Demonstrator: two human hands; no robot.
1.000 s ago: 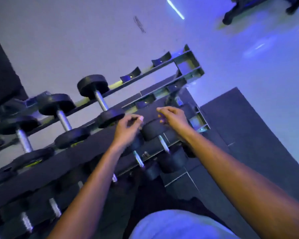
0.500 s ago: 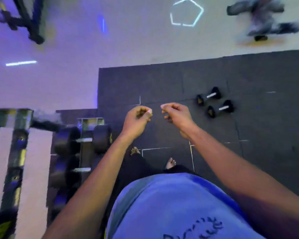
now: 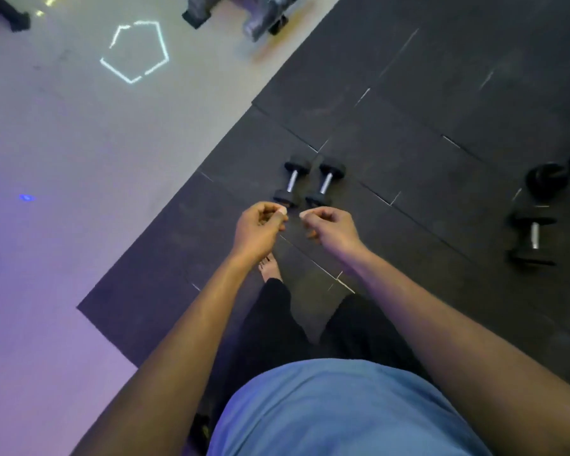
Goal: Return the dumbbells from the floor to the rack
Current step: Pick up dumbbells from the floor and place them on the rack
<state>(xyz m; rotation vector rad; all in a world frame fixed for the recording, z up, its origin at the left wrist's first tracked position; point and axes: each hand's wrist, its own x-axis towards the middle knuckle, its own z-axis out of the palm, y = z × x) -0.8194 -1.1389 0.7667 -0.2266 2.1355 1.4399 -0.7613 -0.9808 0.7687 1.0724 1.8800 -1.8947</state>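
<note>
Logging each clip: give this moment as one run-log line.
phase: approach | left hand: curled, empty | right hand: curled, empty | small dumbbell pair: on black floor mat, ahead | larger dumbbell: right

Single head-worn view, looking steeply down past the torso at the mat [image 3: 408,126], dumbbells [image 3: 310,184] just ahead.

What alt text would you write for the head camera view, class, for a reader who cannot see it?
Two empty hands, left and right, fingers curled, hover above a pair of small dumbbells lying side by side on dark floor mats; larger dumbbells lie to the right.
</note>
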